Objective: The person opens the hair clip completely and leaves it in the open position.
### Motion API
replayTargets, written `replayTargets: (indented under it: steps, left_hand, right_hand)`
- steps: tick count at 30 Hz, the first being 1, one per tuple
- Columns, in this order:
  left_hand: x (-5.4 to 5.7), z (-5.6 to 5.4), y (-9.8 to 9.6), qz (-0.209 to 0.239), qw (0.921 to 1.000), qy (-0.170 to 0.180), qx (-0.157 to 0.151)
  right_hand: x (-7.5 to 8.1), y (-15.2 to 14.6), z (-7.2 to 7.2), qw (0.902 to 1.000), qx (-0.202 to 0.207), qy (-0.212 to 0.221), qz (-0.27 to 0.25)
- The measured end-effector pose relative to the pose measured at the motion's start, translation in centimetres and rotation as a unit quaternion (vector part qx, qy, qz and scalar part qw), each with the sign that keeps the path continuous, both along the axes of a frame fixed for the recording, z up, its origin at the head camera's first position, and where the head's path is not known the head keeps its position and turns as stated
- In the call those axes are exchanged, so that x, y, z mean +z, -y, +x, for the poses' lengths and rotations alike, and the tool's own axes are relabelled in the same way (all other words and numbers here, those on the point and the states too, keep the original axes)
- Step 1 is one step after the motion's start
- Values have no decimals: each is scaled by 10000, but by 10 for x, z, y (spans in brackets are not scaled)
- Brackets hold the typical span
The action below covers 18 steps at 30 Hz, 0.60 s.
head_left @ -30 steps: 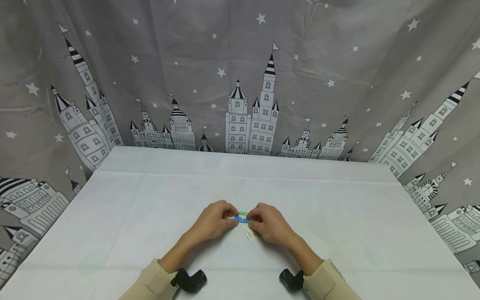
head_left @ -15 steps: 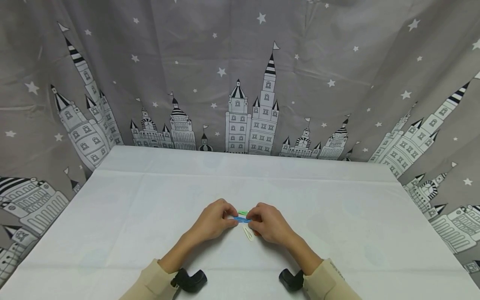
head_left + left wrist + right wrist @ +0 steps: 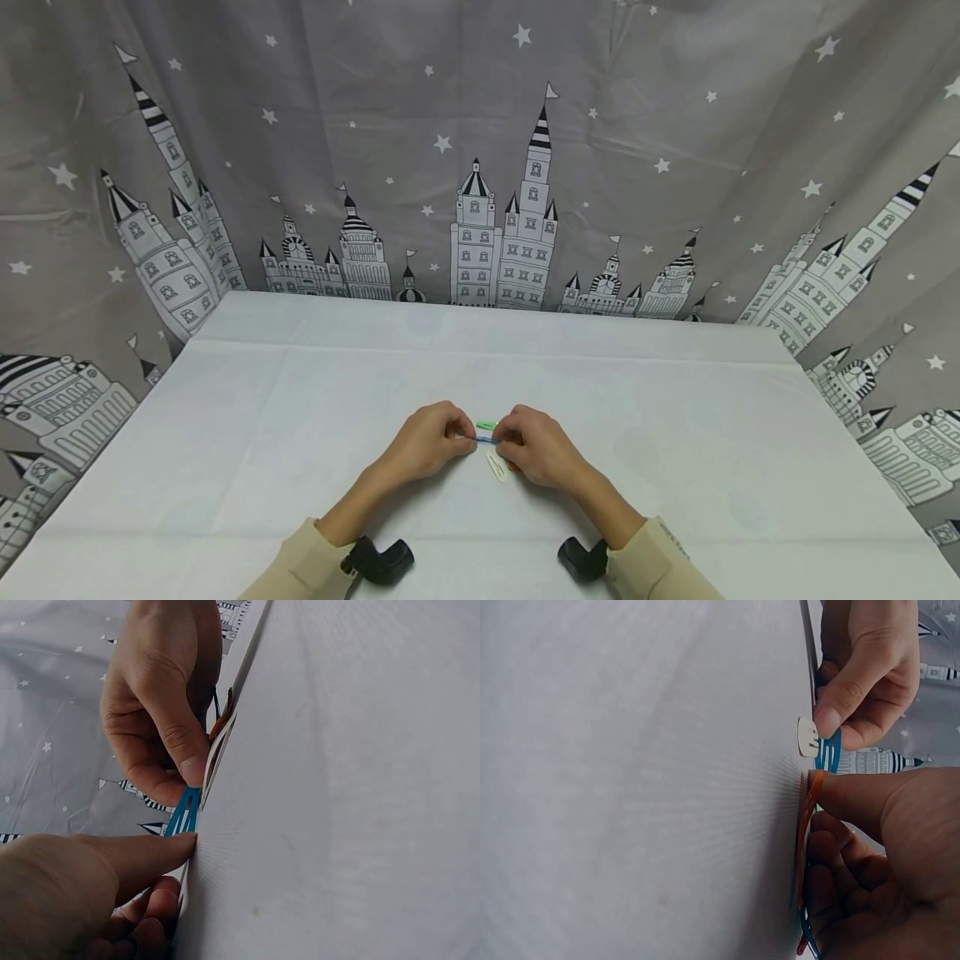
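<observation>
A blue snap hair clip [image 3: 485,439] is stretched between my two hands just above the white table. My left hand [image 3: 427,442] pinches one end between thumb and fingers, and my right hand [image 3: 543,448] pinches the other. In the left wrist view the slotted body of the blue clip [image 3: 182,813] shows between the thumbs. A cream hair clip [image 3: 497,467] lies nearer me, close to the right thumb. Behind the blue clip lies a green hair clip [image 3: 486,426], partly covered by the right fingers. An orange hair clip [image 3: 808,817] sits under the right hand, mostly hidden in the head view.
Beside the orange clip, the right wrist view shows another blue piece [image 3: 808,930] and a red tip [image 3: 802,946], both partly out of view. The white-covered table [image 3: 225,450] reaches back to a grey curtain [image 3: 390,108] printed with castles and stars.
The blue clip has turned from showing its flat face to showing a thin edge in the head view. Both hands stay almost in place; the other clips have not moved.
</observation>
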<state>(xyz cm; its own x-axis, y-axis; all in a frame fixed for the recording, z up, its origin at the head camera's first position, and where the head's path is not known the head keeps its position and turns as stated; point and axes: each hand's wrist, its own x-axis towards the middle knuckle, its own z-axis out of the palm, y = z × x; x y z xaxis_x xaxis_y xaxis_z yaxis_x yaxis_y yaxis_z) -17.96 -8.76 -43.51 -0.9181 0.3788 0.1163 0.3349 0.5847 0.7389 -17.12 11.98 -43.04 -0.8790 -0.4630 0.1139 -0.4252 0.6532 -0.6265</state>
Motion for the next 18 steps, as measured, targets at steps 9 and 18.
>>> replayTargets:
  steps: [9, 18]
  left_hand:
    - [-1, 0, 0, 0, 10000, 24, -15]
    - [-2, 0, 1, 21, 10000, 0, -65]
  right_hand:
    - [0, 0, 1, 10000, -13, -4, -20]
    - [2, 0, 2, 9999, -25, 51, -106]
